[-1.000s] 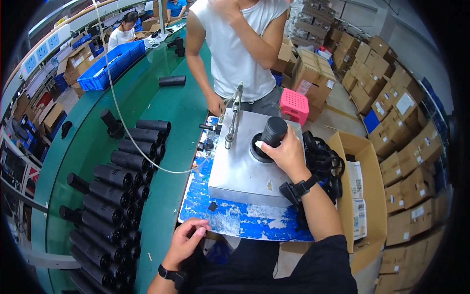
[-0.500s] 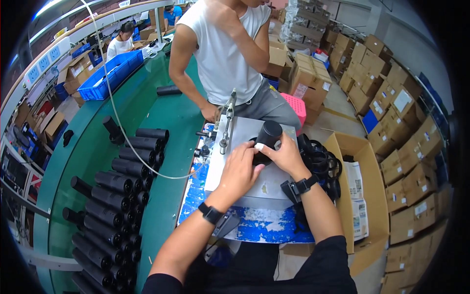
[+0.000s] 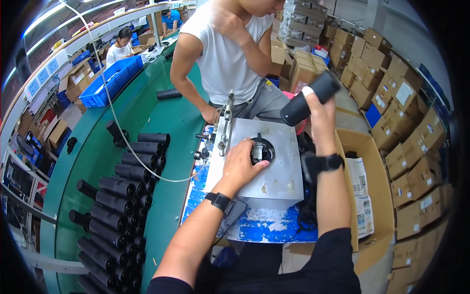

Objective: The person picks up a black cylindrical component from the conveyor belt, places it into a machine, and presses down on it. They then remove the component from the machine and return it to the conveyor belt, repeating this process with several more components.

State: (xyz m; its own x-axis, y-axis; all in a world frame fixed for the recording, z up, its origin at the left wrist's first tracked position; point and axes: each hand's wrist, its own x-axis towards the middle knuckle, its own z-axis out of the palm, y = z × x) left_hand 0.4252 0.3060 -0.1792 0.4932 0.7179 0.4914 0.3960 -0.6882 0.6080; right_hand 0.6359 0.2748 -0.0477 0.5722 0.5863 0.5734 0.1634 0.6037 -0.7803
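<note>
My right hand is raised to the right of the metal box and closed around a black cylinder, which tilts with its lower end to the left. Motion blurs that hand and the cylinder slightly. On top of the silver metal box, my left hand grips the left side of a round black ring-shaped part, thumb near its lower edge and fingers at its upper left. A pale piece shows inside the ring. A metal lever clamp stands at the box's left edge.
Many black cylinders lie stacked on the green bench at left. A thin hose hangs across it. Opposite stands a person in a white top. Black rings and an open carton are at right.
My right hand has lifted the black cylinder off the box, up and to the right, tilting it. The black ring on the box is now uncovered, with my left hand still at it.
</note>
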